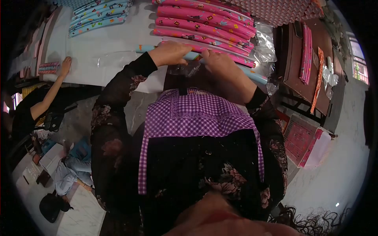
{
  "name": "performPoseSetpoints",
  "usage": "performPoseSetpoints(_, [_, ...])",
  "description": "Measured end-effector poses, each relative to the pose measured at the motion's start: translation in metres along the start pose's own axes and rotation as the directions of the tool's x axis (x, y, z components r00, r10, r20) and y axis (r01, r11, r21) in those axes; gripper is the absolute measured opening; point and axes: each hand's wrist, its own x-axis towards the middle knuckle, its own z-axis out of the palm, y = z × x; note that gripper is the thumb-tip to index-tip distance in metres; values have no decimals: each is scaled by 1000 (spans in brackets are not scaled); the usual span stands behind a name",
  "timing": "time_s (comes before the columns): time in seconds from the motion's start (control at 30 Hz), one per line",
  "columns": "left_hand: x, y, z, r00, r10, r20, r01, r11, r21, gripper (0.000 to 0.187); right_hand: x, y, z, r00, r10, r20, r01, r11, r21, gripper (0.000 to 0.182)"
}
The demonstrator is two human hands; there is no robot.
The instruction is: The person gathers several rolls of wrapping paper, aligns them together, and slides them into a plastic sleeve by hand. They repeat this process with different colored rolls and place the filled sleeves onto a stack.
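The left hand point(170, 53) is closed over a blue roll point(252, 74) near its left end, fingers wrapped round it and knuckles up. The right hand point(220, 63) lies just beside it on the same roll, fingers curled down and pressed on top; whether the thumb closes underneath cannot be told from this angle. The blue roll lies across the near edge of the white table point(114, 43), its far end running off to the right past the right wrist. A clear bag point(185, 70) hangs crumpled just under the hands, touching the roll, and seems to be gathered round it, though the glare makes that hard to judge. Just behind the hands, a stack of pink rolls point(204, 19) lies in rows on the table, the nearest one touching or nearly touching the blue roll. More blue rolls point(98, 15) lie well apart at the far left. Loose clear bags point(264, 43) sit at the right end of the pink stack. A purple checked apron point(197, 114) covers the person's front. At the left a co-worker's hand point(64, 65) rests on the table edge beside a few small rolls point(49, 67). A dark side table point(299, 67) to the right bears more pink rolls.
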Motion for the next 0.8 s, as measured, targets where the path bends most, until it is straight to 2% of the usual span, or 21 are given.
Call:
performPoseSetpoints(0.03, [1,5,-5,987,-101,128,90,992,88,34,-1,0,-1,1000,9,0,-9,1000,2,31])
performPoseSetpoints(0.07, [2,5,-3,987,-94,133,83,993,87,34,-2,-1,-1,997,-24,-72,21,999,-49,21])
performPoseSetpoints(0.1, [1,4,0,998,-47,47,41,991,126,29,-2,-1,-1,988,-62,-143,48,994,-102,12])
performPoseSetpoints(0.13, [1,2,3,999,4,-39,3,986,167,24,-3,-1,-1,988,-57,-143,43,994,-100,12])
performPoseSetpoints(0.17, [3,-3,10,999,7,-36,-1,986,166,24,-4,-1,-1,990,-29,-140,17,996,-87,14])
performPoseSetpoints(0.23, [4,-11,20,946,178,-271,-84,941,327,16,-5,-1,1,990,-6,-137,-4,997,-75,15])
performPoseSetpoints(0.27, [4,-15,26,946,176,-271,-80,941,329,16,-7,1,4,992,27,-125,-27,1000,-1,19])
performPoseSetpoints(0.33, [3,-16,26,906,252,-339,-26,833,552,12,-7,5,10,993,50,-110,-42,996,73,24])
performPoseSetpoints(0.4, [-2,-16,23,906,282,-316,-24,779,626,13,-8,12,16,995,2,-100,32,939,342,34])
performPoseSetpoints(0.43, [-6,-13,22,904,315,-290,-29,721,693,15,-9,13,19,995,-3,-101,37,938,344,34])
performPoseSetpoints(0.47, [-7,-11,21,904,313,-290,-27,720,693,15,-8,16,21,996,-18,-88,52,913,404,36])
performPoseSetpoints(0.53, [-9,-7,18,822,429,-374,-13,671,741,23,-7,14,11,997,-37,-73,66,884,463,39])
performPoseSetpoints(0.57, [-10,-7,19,824,425,-374,-10,672,741,23,-9,13,4,988,32,149,-128,703,700,43])
performPoseSetpoints(0.6, [-11,-8,19,814,447,-370,-56,696,716,29,-9,11,-3,928,30,373,-345,451,823,46])
performPoseSetpoints(0.63, [-12,-9,19,803,469,-367,-103,716,690,36,-10,12,-3,928,27,371,-342,453,823,46])
performPoseSetpoints(0.7, [-13,-12,21,793,478,-378,-117,727,676,35,-12,14,-1,871,-44,490,-451,327,831,50])
performPoseSetpoints(0.73, [-13,-14,23,782,487,-388,-133,739,660,34,-14,16,1,870,-45,491,-451,329,830,50])
performPoseSetpoints(0.8, [-15,-20,26,802,475,-363,-148,746,649,32,-17,17,5,847,-133,515,-483,215,849,50])
